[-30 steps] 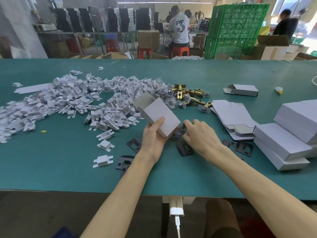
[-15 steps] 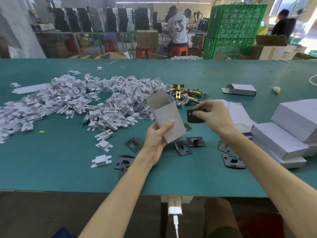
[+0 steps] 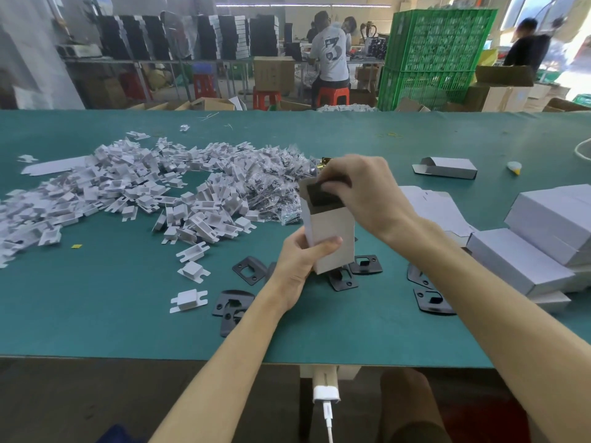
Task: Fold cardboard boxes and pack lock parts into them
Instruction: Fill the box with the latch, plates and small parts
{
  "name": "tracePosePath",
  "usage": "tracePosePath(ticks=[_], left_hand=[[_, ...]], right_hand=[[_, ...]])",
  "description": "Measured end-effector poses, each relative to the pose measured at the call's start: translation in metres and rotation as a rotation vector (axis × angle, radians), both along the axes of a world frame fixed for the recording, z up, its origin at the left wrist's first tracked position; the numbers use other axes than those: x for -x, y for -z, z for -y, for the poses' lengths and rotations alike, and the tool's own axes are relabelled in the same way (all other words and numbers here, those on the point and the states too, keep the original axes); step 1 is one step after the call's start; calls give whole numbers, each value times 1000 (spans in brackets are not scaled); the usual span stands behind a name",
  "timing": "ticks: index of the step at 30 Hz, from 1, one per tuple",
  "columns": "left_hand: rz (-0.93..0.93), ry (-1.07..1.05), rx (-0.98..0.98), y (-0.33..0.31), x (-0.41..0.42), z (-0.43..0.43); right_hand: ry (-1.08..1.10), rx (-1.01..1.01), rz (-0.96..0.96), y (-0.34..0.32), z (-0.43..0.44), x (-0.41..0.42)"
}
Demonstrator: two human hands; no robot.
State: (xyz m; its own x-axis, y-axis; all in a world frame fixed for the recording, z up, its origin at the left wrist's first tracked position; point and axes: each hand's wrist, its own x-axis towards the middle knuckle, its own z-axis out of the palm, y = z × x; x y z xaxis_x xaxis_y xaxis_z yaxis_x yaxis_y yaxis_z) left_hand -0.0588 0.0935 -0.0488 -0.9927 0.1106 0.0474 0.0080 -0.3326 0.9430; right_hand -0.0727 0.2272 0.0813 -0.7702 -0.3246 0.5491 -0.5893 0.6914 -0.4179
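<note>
While under hand (image 3: 361, 193), plate (image 3: 321, 197) in box (image 3: 335, 241).

matt grey cardboard box (image 3: 332, 238), matt black metal plate (image 3: 323, 195), green felt-like table (image 3: 96, 314)

I see my left grip (image 3: 295, 262) and right grip (image 3: 364, 193) as bare hands on bare forearms; one rounded knee (image 3: 411, 407) shows below the bench (image 3: 128, 314).

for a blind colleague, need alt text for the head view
A left hand grips a small white cardboard box upright over a green table while the right hand pinches a black lock plate at its open top. More black plates lie on the table, with a heap of white plastic pieces at left and closed white boxes at right.
</note>
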Motion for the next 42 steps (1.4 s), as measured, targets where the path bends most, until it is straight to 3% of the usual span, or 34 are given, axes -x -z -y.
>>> tracePosePath(ticks=[15,23,27,30,33,37,42], left_hand=[[18,-5,21,2,3,1],[45,-29,5,2,5,1],[73,-46,-51,1,5,1],[105,-98,-157,1,5,3],[135,-138,-362,-4,7,10],[156,-219,-572,-6,10,20],[146,-260,-574,-4,12,23]], right_hand=[[47,-413,-23,23,-1,1],[0,-327,-3,29,-1,3],[5,-122,-57,28,-2,-1],[50,141,-93,27,-2,-1],[103,373,22,31,-2,6],[161,264,250,59,-1,18],[112,52,400,97,8,23]])
